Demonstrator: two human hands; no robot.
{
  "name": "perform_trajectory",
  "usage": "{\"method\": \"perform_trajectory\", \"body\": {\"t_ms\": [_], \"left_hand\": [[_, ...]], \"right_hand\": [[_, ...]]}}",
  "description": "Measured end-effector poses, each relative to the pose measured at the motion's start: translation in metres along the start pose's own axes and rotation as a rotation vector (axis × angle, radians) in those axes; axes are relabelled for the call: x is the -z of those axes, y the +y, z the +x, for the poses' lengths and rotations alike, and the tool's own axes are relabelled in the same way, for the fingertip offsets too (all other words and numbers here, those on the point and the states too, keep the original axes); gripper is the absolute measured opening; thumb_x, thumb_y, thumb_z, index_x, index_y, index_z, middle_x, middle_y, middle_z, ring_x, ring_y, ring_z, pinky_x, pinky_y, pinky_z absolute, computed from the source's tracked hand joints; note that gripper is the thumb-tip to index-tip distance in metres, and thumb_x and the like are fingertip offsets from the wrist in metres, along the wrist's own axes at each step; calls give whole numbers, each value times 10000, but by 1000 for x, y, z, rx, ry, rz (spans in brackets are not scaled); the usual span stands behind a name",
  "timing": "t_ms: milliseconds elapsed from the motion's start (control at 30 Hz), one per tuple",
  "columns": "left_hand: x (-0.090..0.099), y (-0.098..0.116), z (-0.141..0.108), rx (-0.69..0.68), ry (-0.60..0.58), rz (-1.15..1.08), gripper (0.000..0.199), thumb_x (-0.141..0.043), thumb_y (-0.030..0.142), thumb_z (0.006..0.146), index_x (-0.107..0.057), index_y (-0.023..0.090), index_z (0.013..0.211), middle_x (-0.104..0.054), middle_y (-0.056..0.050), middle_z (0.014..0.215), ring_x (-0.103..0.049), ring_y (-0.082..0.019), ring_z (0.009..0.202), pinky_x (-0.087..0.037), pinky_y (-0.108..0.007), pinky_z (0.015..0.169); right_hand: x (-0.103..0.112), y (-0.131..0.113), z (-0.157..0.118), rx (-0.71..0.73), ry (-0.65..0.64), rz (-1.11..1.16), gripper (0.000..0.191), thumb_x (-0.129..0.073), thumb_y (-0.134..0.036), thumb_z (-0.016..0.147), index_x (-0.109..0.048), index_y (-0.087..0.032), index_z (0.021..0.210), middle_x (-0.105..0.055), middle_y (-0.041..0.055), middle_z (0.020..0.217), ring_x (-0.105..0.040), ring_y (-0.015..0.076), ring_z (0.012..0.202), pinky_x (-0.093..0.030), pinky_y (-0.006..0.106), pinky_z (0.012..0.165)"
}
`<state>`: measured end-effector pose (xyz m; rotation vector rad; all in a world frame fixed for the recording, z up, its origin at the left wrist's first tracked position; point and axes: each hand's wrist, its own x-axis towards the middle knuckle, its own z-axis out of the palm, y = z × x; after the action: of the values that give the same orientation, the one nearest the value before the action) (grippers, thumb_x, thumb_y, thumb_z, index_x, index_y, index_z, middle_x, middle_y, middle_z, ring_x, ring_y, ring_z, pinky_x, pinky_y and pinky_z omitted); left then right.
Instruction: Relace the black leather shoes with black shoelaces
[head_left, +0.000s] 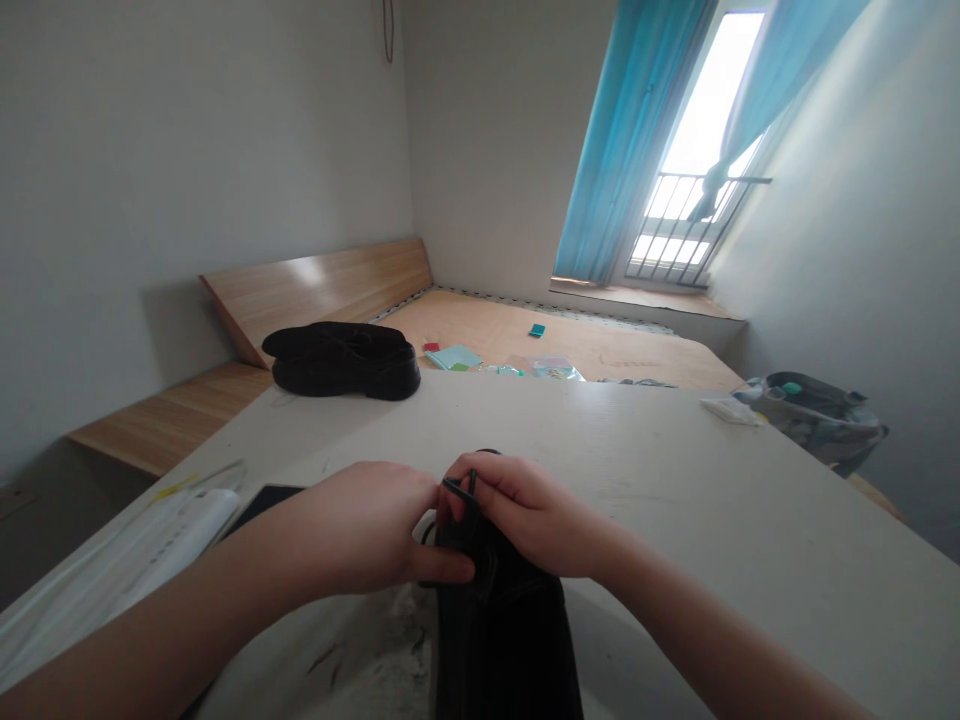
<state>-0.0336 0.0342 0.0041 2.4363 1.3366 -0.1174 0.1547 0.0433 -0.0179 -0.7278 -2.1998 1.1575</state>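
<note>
A black shoe (pixel 510 650) stands on the white table right in front of me, its near end cut off by the bottom of the view. Both hands meet over its laced part. My right hand (pixel 525 510) is closed, pinching a dark shoelace (pixel 459 490) that sticks up in a small loop between the fingers. My left hand (pixel 375 525) curls in from the left, its thumb resting along the shoe and lace loops by its fingers; some of its fingertips are hidden. A second black shoe (pixel 345 365) lies at the table's far left corner.
On the white table (pixel 660 480), a white plastic package (pixel 150 545) and a dark flat device (pixel 262 500) lie at left. A small clear packet (pixel 729 410) sits at the far right edge. Beyond are a wooden bed (pixel 615 345) with small items and a bag-lined bin (pixel 825 420).
</note>
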Motion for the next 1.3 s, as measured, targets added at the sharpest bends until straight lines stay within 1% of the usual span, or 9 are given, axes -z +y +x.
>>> {"method": "perform_trajectory", "body": {"t_ms": [267,433,533,633,767,900,1033,1133,1300], "left_hand": [[-8,4,-2,-42,5,21,296,-655,418,801,-657,290,1068,-713,9,1075,-667,-263,959,-459,-299,736],[-6,4,-2,-13,-25,87,468,-652,470,798,-631,208,1186,-685,-85,1156,-645,-314,1007,-482,-397,840],[1,8,-8,-13,-2,104,731,-665,525,773,-472,177,1386,-575,-126,1342,-558,-332,1181,-441,-442,963],[9,20,-16,-116,63,32,579,-597,428,847,-472,244,1382,-559,-62,1368,-539,-275,1211,-416,-408,1005],[10,42,-20,-211,107,-84,357,-634,389,799,-588,267,1131,-633,-15,1154,-598,-243,1031,-476,-381,880],[-4,51,-15,-211,177,37,358,-649,308,715,-573,192,1045,-601,-97,1135,-540,-303,1045,-446,-466,903],[-6,49,-12,-177,213,106,203,-533,225,734,-560,204,934,-620,-70,964,-567,-268,870,-462,-403,710],[-1,46,-12,-182,217,93,86,-482,222,782,-534,227,850,-612,-19,840,-566,-226,755,-399,-348,616],[2,42,-9,-182,265,72,61,-456,221,819,-514,233,808,-617,12,769,-560,-191,684,-313,-311,563]], "right_hand": [[-4,-14,0,49,-127,73,223,-389,-143,941,-580,-155,825,-632,52,857,-577,154,822,-451,297,787],[6,-29,-2,1,153,257,307,-350,-335,985,-496,-184,761,-494,-15,654,-504,122,608,-452,262,610],[36,-36,-9,-60,476,-117,316,-347,-366,977,-515,-190,775,-444,-25,622,-429,117,538,-365,244,520],[70,-36,-20,-247,609,-702,298,-347,-334,966,-561,-192,815,-548,25,684,-495,162,625,-337,277,562],[89,-21,-27,-622,263,-1027,324,-316,-292,958,-615,-204,869,-643,81,798,-573,212,693,-331,297,561],[78,-1,-31,-668,44,-987,202,-492,-259,892,-684,-198,888,-689,95,811,-632,250,726,-370,315,579],[67,-13,-41,-595,-52,-925,244,-581,-246,854,-653,-251,1087,-695,68,1062,-639,267,943,-441,347,724],[56,-48,-45,-387,-50,-790,120,-537,-280,889,-652,-277,920,-707,-6,927,-638,198,839,-453,299,673],[10,-82,-36,-223,-565,-622,145,-658,-142,796,-724,-267,763,-737,-51,730,-634,124,589,-422,233,494]]}}
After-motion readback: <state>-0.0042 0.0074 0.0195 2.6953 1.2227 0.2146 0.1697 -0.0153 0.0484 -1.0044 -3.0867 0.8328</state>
